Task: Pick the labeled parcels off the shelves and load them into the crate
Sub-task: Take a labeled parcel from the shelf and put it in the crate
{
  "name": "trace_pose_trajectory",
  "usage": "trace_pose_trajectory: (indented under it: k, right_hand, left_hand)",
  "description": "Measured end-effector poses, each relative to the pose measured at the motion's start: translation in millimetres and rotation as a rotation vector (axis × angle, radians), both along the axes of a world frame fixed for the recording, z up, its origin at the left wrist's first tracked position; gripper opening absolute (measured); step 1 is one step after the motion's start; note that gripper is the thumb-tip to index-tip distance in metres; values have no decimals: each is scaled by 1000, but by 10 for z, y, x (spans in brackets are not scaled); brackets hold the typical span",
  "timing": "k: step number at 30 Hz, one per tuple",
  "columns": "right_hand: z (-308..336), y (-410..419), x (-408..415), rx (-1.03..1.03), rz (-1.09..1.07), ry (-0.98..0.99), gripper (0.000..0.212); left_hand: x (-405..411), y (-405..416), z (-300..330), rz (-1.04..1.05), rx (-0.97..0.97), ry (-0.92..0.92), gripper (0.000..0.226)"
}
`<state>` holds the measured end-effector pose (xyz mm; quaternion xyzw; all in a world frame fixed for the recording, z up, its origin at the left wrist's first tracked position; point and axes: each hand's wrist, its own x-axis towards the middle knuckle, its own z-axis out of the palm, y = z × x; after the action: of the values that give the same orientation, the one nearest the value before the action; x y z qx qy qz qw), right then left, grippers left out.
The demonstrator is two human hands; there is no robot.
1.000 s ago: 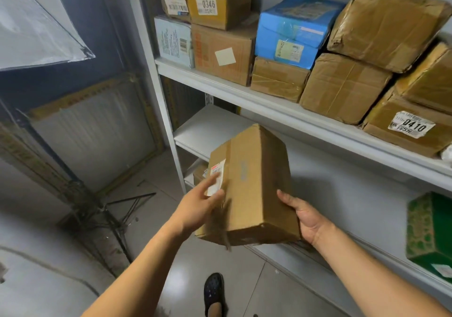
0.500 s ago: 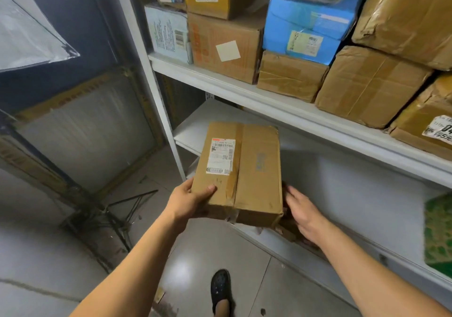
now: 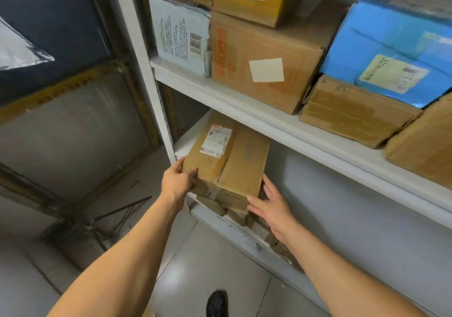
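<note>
A: Labeled parcel [image 3: 226,162] on the lower shelf [image 3: 330,221], atop flattened cardboard [image 3: 234,215]; left hand [image 3: 177,183] clamped on its near corner, right hand [image 3: 274,207] spread beside

B: Wrap right under the far edge, lift level, clear the upper shelf lip [image 3: 244,106]

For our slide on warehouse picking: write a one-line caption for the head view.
Left hand grips a labeled box at the lower shelf; right hand open beside it.
</note>
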<state>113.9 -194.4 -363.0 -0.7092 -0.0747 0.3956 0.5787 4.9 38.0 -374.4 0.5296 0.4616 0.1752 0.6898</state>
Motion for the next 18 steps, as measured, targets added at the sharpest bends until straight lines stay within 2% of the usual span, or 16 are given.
trace_pose_trajectory:
  k: [3,9,13,15,18]
  right_hand:
    - [-126,359,44,9,-70,-13,90]
    - [-319,778,197,12,-179,-50,86]
    - [-341,733,328,-50,-101,-60,83]
    - [-279,612,340,-72,-58,-92,79]
    - [-179,359,292,-146,-27,-187,67]
  left_hand:
    - [158,325,-127,54,28,-16,32]
    - [533,685,-229,8,215,42,53]
    - [608,746,-193,-130,330,109,63]
    - [561,626,-126,-198,437,199,66]
    - [410,239,-48,-197,581,293,58]
